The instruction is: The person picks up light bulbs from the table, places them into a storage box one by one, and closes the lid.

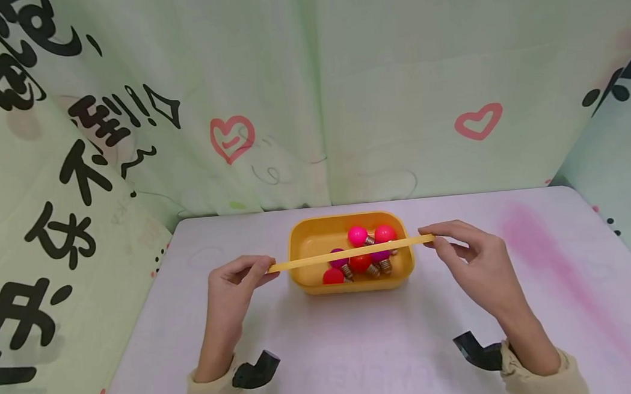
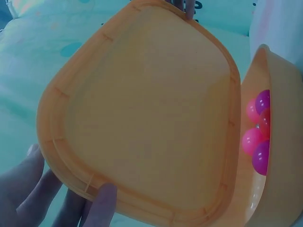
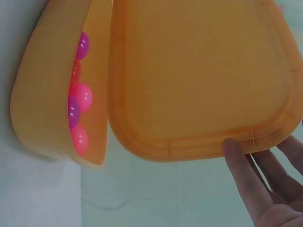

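Both hands pinch a yellow-orange plastic lid (image 1: pixel 319 259), which appears edge-on as a thin strip in the head view. My left hand (image 1: pixel 237 289) grips its left end, and my right hand (image 1: pixel 480 271) its right end. In the left wrist view the lid's rimmed inner side (image 2: pixel 151 104) faces the camera, a thumb (image 2: pixel 102 201) pressing the rim. The right wrist view shows the same hold at the other end, thumb (image 3: pixel 236 158) on the rim. Behind and below the lid, a matching open box (image 1: pixel 308 236) holds several red, pink and purple bulbs (image 1: pixel 358 236) with screw bases.
The box stands on a pale lilac table (image 1: pixel 352 351) toward its far edge. Light green fabric (image 1: pixel 395 83) with black writing and hearts hangs behind and at the sides. A black strap piece (image 1: pixel 257 369) sticks out from each wrist.
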Tool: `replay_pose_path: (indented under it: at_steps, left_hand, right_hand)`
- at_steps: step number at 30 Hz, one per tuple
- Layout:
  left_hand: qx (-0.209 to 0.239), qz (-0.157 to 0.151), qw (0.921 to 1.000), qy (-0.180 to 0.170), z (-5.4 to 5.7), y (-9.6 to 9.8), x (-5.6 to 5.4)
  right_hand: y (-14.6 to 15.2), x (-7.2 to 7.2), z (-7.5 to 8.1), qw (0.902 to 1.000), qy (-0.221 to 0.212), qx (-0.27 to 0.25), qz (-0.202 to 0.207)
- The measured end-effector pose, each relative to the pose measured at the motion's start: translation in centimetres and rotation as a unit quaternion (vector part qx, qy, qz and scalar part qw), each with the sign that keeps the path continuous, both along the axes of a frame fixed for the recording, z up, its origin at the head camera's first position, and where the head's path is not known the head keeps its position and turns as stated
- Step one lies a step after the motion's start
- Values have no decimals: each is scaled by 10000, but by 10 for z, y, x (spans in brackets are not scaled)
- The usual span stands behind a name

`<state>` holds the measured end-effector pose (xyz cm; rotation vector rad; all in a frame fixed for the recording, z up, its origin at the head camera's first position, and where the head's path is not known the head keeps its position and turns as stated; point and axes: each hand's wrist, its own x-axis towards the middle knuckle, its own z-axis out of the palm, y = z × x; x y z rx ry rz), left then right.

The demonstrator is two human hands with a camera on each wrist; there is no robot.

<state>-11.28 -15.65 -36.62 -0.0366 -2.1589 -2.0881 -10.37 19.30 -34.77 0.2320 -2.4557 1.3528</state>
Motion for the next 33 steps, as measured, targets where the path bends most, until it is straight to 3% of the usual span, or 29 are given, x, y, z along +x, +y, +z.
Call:
replay_pose_path:
  at_steps: [5, 13, 20, 27, 33]
  left_hand:
    - [-2, -25, 10000, 7, -6, 3, -1]
    - [-403, 58, 9992, -48, -11, 6, -2]
    - [-502, -94, 9987, -48, -16, 5, -3]
    - [-305, -270, 9987, -305, -19, 3, -3]
    - [-339, -269, 9985, -334, -22, 4, -3]
  right_hand:
    - [-1, -2, -3, 9996, -144, -7, -254]
    - [0, -4, -7, 9990, -251, -96, -357]
    - [2, -7, -11, 9989, -302, -134, -325]
    - [2, -8, -19, 9991, -332, -219, -142]
    - [3, -11, -25, 9972, -656, -341, -105]
